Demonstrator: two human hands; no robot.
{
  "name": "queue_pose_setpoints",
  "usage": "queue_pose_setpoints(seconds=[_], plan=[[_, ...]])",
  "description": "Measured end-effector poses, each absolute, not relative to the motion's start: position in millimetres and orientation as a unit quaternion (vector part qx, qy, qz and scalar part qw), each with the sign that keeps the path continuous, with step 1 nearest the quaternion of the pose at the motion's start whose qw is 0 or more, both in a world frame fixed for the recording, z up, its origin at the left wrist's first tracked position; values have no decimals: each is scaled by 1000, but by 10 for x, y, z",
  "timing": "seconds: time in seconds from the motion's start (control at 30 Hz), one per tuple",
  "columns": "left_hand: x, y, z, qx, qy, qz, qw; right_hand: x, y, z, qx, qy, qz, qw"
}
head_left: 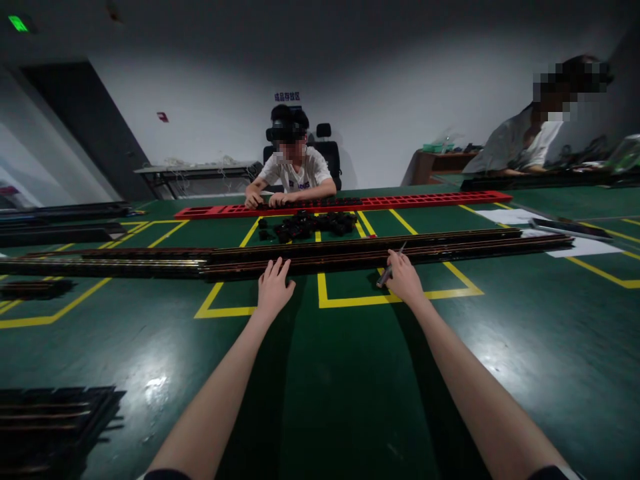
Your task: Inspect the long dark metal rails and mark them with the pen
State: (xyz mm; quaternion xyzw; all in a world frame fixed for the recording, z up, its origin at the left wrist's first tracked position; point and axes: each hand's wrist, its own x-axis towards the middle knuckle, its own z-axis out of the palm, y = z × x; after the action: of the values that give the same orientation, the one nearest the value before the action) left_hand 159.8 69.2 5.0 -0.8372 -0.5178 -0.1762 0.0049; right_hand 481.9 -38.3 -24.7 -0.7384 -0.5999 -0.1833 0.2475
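Observation:
A row of long black strips (350,255) with copper-coloured lines along them lies across the table. My left hand (274,288) is at their near edge, fingers spread over the strips, holding nothing. My right hand (404,277) is closed around a slim grey tool (384,277); one pointed end sticks up past the fingers and the other end shows below them. Its exact kind is too small to make out. That hand is also at the near edge of the strips. Behind the strips sits a pile of small black parts (305,225).
Yellow tape lines mark the green table (345,387). A long red slotted tray (425,199) lies farther back, before a seated person (300,167). Another person (520,143) works at far right. More black strips (45,420) lie front left. White papers (585,245) lie right.

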Motion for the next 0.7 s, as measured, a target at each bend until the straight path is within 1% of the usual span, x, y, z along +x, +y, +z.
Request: queue_pose_setpoints(seconds=[0.17, 0.33, 0.53, 0.7], plan=[[1507, 521, 68, -837, -515, -183, 1, 4642, -544, -169, -761, -581, -171, 235], [1392, 342, 26, -838, -502, -214, 6, 4479, -728, -132, -763, -572, -189, 236], [1302, 157, -11, -838, -502, -215, 10, 4383, -924, -100, -760, -559, -179, 279], [1274, 22, 0, -837, -503, -214, -3, 4304, -1060, -40, -777, -527, -180, 293]])
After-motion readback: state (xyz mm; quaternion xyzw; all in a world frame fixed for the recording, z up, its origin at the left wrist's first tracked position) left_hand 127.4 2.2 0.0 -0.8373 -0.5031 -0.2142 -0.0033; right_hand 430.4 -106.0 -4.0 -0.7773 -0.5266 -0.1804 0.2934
